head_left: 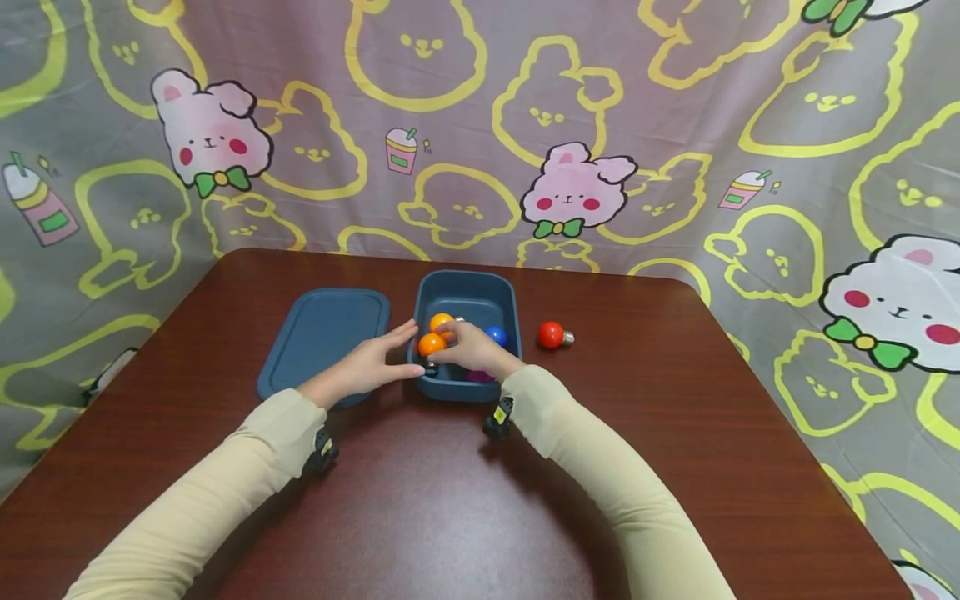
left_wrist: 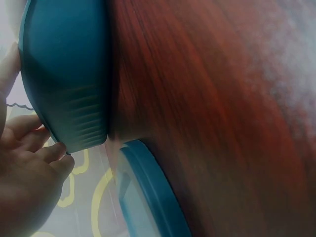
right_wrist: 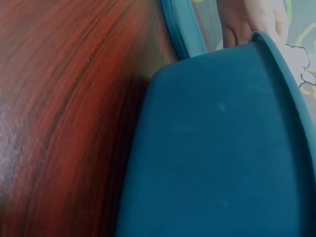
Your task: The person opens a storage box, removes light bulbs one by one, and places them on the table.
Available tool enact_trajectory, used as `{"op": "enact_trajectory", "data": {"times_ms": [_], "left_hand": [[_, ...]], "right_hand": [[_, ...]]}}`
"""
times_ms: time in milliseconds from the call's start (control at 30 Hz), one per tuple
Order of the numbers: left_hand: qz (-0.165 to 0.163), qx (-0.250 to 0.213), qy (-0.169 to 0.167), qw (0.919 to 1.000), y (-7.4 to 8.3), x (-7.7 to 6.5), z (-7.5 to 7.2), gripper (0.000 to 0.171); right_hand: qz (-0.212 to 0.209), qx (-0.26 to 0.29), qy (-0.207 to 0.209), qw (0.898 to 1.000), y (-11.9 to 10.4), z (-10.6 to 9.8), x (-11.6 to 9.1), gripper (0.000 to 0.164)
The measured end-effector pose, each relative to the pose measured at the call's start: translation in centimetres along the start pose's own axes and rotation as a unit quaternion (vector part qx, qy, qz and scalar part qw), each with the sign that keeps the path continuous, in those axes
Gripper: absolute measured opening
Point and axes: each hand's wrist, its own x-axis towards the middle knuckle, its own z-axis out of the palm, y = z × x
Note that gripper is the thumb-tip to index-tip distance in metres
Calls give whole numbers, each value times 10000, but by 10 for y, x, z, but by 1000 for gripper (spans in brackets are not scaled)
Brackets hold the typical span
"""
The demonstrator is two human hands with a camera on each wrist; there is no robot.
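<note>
A blue-grey box (head_left: 459,390) holds several coloured light bulbs. Over its left part, my right hand (head_left: 474,348) pinches an orange light bulb (head_left: 431,344) between thumb and fingers. Just behind lies another orange bulb (head_left: 441,322). Further right in the box are a blue bulb (head_left: 495,335) and a purple one (head_left: 480,377), partly hidden by the hand. My left hand (head_left: 367,364) spreads its thumb and fingers along the left rim, fingertips at the edge in the left wrist view. In the right wrist view the box wall (right_wrist: 212,148) hides the right hand.
The box's lid (head_left: 330,337) lies flat on the brown table (head_left: 420,500), left of the box and partly under the left forearm. A red bulb with a metal screw base (head_left: 551,335) lies to the right of the box. A patterned curtain (head_left: 465,108) hangs behind the table.
</note>
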Motion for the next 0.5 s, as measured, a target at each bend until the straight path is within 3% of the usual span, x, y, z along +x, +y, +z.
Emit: {"op": "enact_trajectory", "data": {"times_ms": [267, 500], "left_hand": [[15, 37, 45, 10000, 1, -1, -1, 77], [68, 69, 41, 9999, -2, 0, 0, 80]], "right_hand": [[91, 898, -31, 9959, -5, 6, -2, 48], [20, 1015, -73, 9948, -9, 7, -5, 40]]}}
